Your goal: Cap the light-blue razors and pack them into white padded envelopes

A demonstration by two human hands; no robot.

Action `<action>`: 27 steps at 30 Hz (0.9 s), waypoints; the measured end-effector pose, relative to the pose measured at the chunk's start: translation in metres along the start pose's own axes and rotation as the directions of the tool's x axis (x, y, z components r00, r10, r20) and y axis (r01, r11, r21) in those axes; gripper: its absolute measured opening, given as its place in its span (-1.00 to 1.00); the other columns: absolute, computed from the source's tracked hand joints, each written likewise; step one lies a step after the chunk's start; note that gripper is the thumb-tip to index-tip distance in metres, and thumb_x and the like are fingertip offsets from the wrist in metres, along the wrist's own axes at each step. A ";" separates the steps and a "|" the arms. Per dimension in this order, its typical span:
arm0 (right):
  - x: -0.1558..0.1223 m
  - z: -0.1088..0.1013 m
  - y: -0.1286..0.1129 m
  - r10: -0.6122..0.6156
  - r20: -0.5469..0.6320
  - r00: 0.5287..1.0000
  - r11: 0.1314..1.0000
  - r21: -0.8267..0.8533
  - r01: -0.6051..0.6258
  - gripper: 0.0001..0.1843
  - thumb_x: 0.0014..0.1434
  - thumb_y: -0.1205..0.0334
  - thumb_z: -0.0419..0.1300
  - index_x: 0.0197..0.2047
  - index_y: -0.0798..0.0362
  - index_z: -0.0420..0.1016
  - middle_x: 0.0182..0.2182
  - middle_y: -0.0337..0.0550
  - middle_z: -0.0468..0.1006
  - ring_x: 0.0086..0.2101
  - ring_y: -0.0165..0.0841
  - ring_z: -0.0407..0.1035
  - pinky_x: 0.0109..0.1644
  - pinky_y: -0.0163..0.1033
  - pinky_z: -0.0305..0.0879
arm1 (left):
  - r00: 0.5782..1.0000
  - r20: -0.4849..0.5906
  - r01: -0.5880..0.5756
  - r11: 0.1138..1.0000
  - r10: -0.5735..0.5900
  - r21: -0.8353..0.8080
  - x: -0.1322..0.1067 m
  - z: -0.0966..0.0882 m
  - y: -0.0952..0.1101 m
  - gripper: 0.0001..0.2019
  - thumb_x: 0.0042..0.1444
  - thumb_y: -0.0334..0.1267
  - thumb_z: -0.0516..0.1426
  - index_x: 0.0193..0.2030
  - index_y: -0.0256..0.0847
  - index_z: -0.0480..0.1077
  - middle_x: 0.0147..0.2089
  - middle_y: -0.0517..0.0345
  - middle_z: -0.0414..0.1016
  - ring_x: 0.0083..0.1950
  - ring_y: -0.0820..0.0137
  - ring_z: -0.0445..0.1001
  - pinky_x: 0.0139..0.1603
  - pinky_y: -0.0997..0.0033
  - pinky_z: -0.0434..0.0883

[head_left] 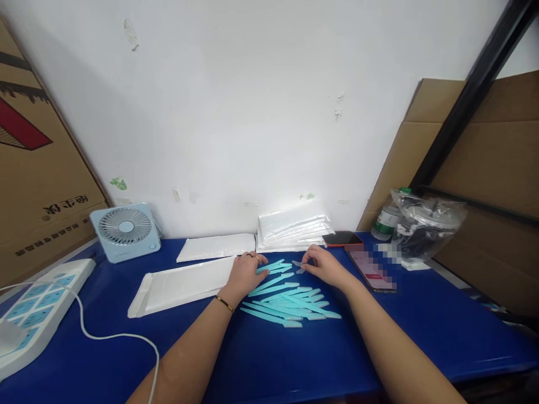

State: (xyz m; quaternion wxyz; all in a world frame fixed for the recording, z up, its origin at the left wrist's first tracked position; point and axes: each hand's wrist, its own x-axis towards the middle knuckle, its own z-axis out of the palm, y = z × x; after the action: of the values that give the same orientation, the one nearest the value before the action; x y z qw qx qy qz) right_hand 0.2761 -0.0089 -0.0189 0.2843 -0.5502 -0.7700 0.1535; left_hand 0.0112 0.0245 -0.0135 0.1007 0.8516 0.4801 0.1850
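Observation:
Several teal eyebrow razors point(290, 303) lie in a loose, fanned pile on the blue table, their blade ends mostly to the right. My left hand point(245, 273) is at the upper left of the pile, its fingers closed on the handle end of an eyebrow razor point(275, 265). Just right of that razor's tip, my right hand point(322, 265) pinches small clear plastic pieces point(298, 266), which look like blade covers. A long white padded envelope point(181, 285) lies flat beside my left hand.
Behind the razors sit a stack of white envelopes point(290, 227) and another envelope point(219, 247). Two phones, one dark point(343, 239) and one lit point(370, 269), lie right. A fan point(125, 231), power strip point(42, 308) and white cable point(113, 336) are left; a bottle point(386, 221) and plastic-wrapped item point(421, 230) stand right.

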 end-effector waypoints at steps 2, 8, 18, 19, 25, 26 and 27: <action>0.000 0.008 -0.009 -0.042 0.056 0.998 0.999 0.016 0.042 -0.92 0.07 0.23 0.21 -0.36 0.05 0.46 -0.30 -0.18 0.37 -0.38 -0.40 0.29 -0.30 -0.30 0.22 | 0.999 0.031 -0.029 1.000 0.029 -0.010 -0.002 0.002 0.005 -0.76 0.04 -0.08 0.15 -0.18 -0.10 0.45 -0.17 0.14 0.48 -0.07 0.29 0.39 -0.06 0.33 0.23; 0.004 0.028 -0.019 -0.055 0.135 0.989 0.998 -0.035 0.060 -0.91 0.05 0.24 0.24 -0.33 0.05 0.45 -0.30 -0.18 0.37 -0.34 -0.37 0.31 -0.26 -0.29 0.23 | 0.986 0.145 -0.078 0.997 0.077 0.000 -0.003 0.011 0.016 -0.85 0.01 -0.13 0.17 -0.37 -0.13 0.45 -0.32 0.19 0.51 -0.18 0.33 0.43 -0.11 0.35 0.22; 0.005 0.001 0.006 0.040 -0.003 0.999 0.999 -0.003 -0.040 -0.91 0.06 0.23 0.22 -0.41 0.07 0.43 -0.38 -0.23 0.34 -0.41 -0.41 0.26 -0.33 -0.31 0.17 | 0.999 0.050 -0.014 1.000 0.015 -0.024 0.005 0.001 0.002 -0.87 0.07 -0.16 0.12 -0.33 -0.12 0.46 -0.28 0.20 0.53 -0.21 0.35 0.45 -0.16 0.39 0.24; 0.004 0.000 0.006 0.046 -0.019 0.999 0.999 -0.009 -0.046 -0.91 0.05 0.23 0.22 -0.39 0.06 0.44 -0.37 -0.23 0.35 -0.42 -0.41 0.26 -0.33 -0.31 0.17 | 0.999 0.045 -0.019 0.999 0.020 -0.025 0.005 0.002 0.001 -0.86 0.07 -0.16 0.12 -0.30 -0.11 0.46 -0.26 0.20 0.53 -0.19 0.35 0.45 -0.16 0.39 0.24; -0.003 0.009 -0.016 -0.065 0.177 0.982 0.997 0.055 0.056 -0.87 0.05 0.16 0.24 -0.36 0.04 0.47 -0.35 -0.22 0.35 -0.41 -0.42 0.26 -0.35 -0.32 0.18 | 0.995 0.072 -0.066 0.996 0.070 -0.063 -0.001 0.005 0.008 -0.83 0.06 -0.12 0.13 -0.29 -0.12 0.45 -0.26 0.22 0.52 -0.20 0.37 0.44 -0.15 0.39 0.22; -0.004 0.012 -0.019 -0.077 0.216 0.973 0.996 0.049 0.068 -0.86 0.03 0.15 0.25 -0.36 0.04 0.46 -0.36 -0.22 0.34 -0.41 -0.41 0.26 -0.34 -0.31 0.18 | 0.989 0.107 -0.092 0.993 0.099 -0.076 -0.002 0.005 0.010 -0.82 0.07 -0.10 0.12 -0.33 -0.12 0.46 -0.29 0.23 0.52 -0.22 0.38 0.44 -0.15 0.40 0.22; -0.004 0.014 -0.022 -0.084 0.241 0.967 0.996 0.035 0.078 -0.86 0.03 0.16 0.26 -0.37 0.04 0.46 -0.37 -0.23 0.33 -0.41 -0.41 0.26 -0.33 -0.31 0.19 | 0.982 0.139 -0.120 0.989 0.131 -0.085 -0.004 0.004 0.012 -0.81 0.07 -0.08 0.12 -0.35 -0.13 0.46 -0.32 0.23 0.52 -0.24 0.38 0.44 -0.16 0.40 0.22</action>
State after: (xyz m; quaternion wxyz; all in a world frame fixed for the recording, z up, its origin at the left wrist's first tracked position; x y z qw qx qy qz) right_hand 0.2522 -0.0192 -0.0187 0.2013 -0.4917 -0.8188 0.2175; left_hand 0.0202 0.0151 -0.0139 0.1557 0.8869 0.4094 0.1471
